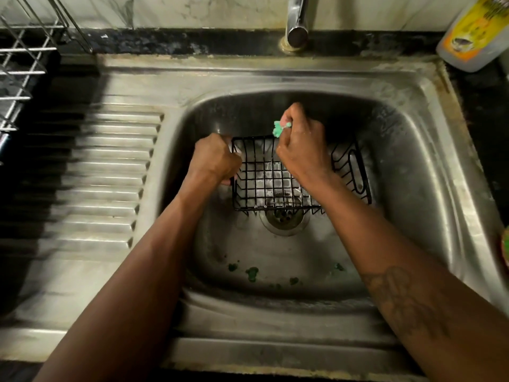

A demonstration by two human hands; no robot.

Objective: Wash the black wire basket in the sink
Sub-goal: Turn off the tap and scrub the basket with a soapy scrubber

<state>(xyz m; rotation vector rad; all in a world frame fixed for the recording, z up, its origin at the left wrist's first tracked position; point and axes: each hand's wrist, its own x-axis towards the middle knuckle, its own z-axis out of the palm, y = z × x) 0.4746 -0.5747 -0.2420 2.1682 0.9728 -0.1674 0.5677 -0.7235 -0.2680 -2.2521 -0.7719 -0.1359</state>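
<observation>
You face a pale, marble-veined wall (220, 9) above a dark, stained counter ledge (165, 42). A chrome tap (297, 20) stands behind the steel sink (248, 75). To your left is a wire dish rack (24, 64); to your right, what looks like a detergent bottle (471, 34). The light is dim and yellowish.

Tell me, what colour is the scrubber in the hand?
Light green, the scrubber in the right hand; seen in the head view.
</observation>
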